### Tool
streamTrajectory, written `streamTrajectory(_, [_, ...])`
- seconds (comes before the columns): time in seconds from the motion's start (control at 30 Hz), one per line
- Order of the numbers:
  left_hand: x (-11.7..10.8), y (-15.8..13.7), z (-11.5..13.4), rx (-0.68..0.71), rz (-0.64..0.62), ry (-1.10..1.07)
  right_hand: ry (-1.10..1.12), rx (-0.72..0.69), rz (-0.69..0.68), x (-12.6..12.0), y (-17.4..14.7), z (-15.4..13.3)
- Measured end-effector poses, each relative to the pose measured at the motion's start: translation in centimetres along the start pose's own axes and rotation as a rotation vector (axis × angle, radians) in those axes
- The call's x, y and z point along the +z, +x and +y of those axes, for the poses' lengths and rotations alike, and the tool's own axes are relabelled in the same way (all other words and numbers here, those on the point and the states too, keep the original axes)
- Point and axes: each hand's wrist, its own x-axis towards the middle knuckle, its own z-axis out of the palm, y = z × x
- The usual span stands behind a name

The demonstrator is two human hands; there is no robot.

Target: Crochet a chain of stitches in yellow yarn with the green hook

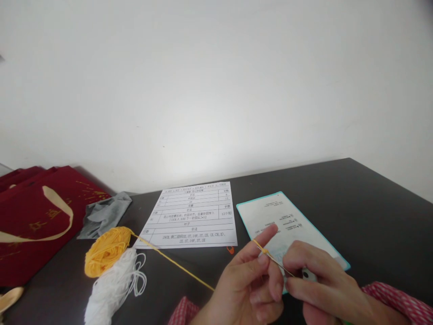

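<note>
My left hand (pixel 248 280) has its index finger raised with yellow yarn (pixel 176 262) looped over it, while the thumb and other fingers pinch a small bit of yellow crochet work (pixel 264 251). In my right hand (pixel 323 280) is a thin metal crochet hook (pixel 279 263), its tip at the yellow stitches by my left thumb. The yarn strand runs from my left hand to a yellow yarn ball (pixel 107 253) on the left of the table. Part of the hook's handle is hidden in my right fingers.
A white yarn skein (pixel 110 289) lies against the yellow ball. Behind it are a grey plastic bag (pixel 108 214) and a dark red bag (pixel 37 216). A printed sheet (pixel 192 221), an orange stitch marker (pixel 230 249) and a blue-edged white board (pixel 274 210) lie on the dark table (pixel 341 194).
</note>
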Motion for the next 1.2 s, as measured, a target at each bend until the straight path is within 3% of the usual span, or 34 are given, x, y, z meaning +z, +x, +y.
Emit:
streamTrajectory(0.07, [-0.3,0.2,-0.2,-0.016,-0.033,-0.014,-0.111,-0.129,-0.007,0.0,0.3,-0.2])
streamTrajectory(0.13, [-0.4,0.3,-0.4,-0.008,-0.023,-0.02,-0.204,-0.132,-0.054,-0.2,0.6,-0.8])
streamTrajectory(0.2, [-0.4,0.2,-0.4,0.017,0.05,-0.017,-0.286,-0.109,-0.091,-0.3,0.8,-1.2])
streamTrajectory(0.33, [0.0,0.2,-0.3,0.074,0.209,0.046,-0.413,-0.236,-0.108,-0.5,1.0,-1.4])
streamTrajectory(0.5, [-0.4,0.3,-0.5,0.024,0.25,0.243,-0.273,-0.238,-0.135,-1.4,1.7,-1.6])
streamTrajectory(0.57, [-0.6,0.3,-0.3,-0.037,0.239,0.294,-0.142,-0.136,-0.133,-1.8,1.8,-1.8])
streamTrajectory(0.73, [0.1,-0.2,0.9,-0.155,0.224,0.307,0.214,0.35,0.02,-1.7,1.9,-1.6])
streamTrajectory(0.87, [0.7,-0.3,1.5,-0.163,0.204,0.269,0.479,0.589,0.118,-1.0,2.3,-1.4])
streamTrajectory(1.03, [0.1,0.2,0.7,-0.096,0.226,0.22,0.623,0.766,0.185,-0.7,2.7,-1.3])
streamTrajectory(1.2, [-0.1,0.7,-0.3,0.019,0.279,0.142,0.608,0.735,0.269,-0.2,2.7,-1.4])
